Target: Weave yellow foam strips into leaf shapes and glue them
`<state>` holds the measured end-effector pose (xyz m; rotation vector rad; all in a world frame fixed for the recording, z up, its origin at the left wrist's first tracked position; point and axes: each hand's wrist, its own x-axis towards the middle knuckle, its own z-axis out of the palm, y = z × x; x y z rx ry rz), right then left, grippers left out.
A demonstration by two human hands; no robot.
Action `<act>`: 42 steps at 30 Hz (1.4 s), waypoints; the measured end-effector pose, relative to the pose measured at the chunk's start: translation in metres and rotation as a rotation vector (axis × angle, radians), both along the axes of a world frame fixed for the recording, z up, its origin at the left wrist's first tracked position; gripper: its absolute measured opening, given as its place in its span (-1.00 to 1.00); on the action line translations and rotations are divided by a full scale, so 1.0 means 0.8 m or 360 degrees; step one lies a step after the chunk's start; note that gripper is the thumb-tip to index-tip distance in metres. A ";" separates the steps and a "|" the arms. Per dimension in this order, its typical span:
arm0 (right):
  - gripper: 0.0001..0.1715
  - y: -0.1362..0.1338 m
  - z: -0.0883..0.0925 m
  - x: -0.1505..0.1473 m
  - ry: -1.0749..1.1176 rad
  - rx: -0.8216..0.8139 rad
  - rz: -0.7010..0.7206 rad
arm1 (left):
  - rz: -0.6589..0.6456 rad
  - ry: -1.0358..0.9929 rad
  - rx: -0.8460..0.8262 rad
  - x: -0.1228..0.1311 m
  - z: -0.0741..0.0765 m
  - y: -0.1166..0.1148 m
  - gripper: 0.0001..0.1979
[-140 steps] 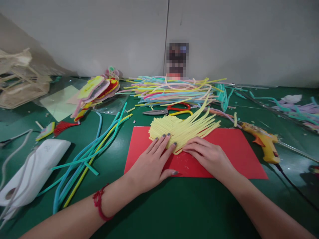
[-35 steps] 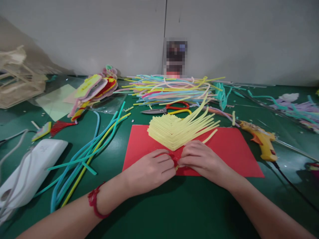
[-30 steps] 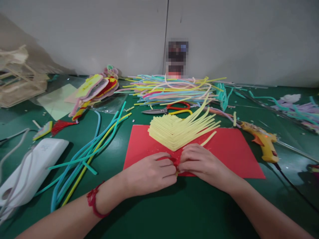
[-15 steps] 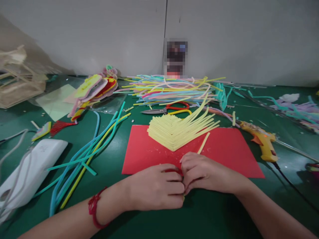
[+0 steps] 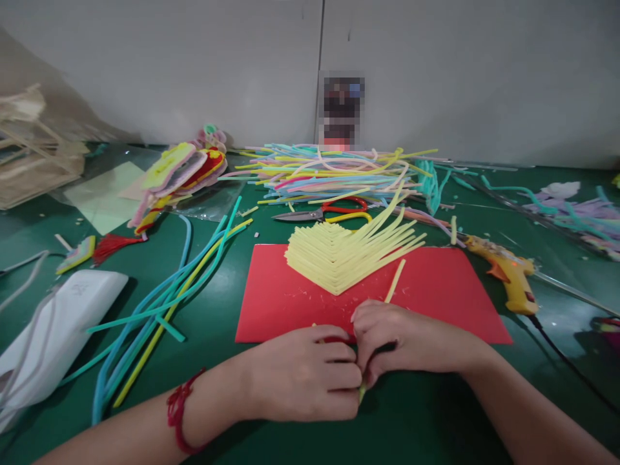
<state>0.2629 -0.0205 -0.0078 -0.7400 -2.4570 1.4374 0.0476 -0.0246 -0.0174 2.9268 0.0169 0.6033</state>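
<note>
My left hand [image 5: 310,374] and my right hand [image 5: 402,339] are curled fist to fist at the near edge of a red sheet [image 5: 450,297]. Between them they pinch a thin yellow strip [image 5: 394,282]; its far end slants up over the sheet and a short end pokes out below the fingers. The left hand also closes on a small red piece that I cannot make out. Farther back on the sheet lies a V-shaped fan of yellow strips [image 5: 346,255], apart from both hands.
Red-handled scissors [image 5: 322,213] lie behind the fan, before a pile of coloured strips [image 5: 329,171]. A yellow glue gun [image 5: 506,274] with a black cord is at right. Long blue and yellow strips [image 5: 167,303] and a white device [image 5: 51,332] lie left.
Both hands left the fan and drew back to the sheet's near edge. They closed together on a single yellow strip, whose free end swung up more steeply.
</note>
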 end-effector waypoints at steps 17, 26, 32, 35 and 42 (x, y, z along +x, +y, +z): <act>-0.87 0.000 -0.009 0.005 0.0275 0.0094 -0.0375 | 0.0174 -0.0038 0.0087 -0.006 0.006 0.015 -0.79; -0.80 0.006 -0.022 0.009 0.0054 0.1143 -0.0688 | 0.0597 0.0025 0.0103 -0.014 -0.012 0.021 -0.75; -0.78 0.012 -0.029 0.006 0.0057 0.1364 -0.0736 | 0.0687 0.0126 0.0103 -0.016 -0.011 0.023 -0.72; -0.79 0.013 -0.031 0.006 0.0019 0.1421 -0.0770 | 0.0723 0.0112 0.0100 -0.017 -0.008 0.025 -0.73; -0.80 0.018 -0.038 0.009 -0.0014 0.1439 -0.0825 | 0.0786 0.0034 0.0086 -0.018 -0.008 0.029 -0.71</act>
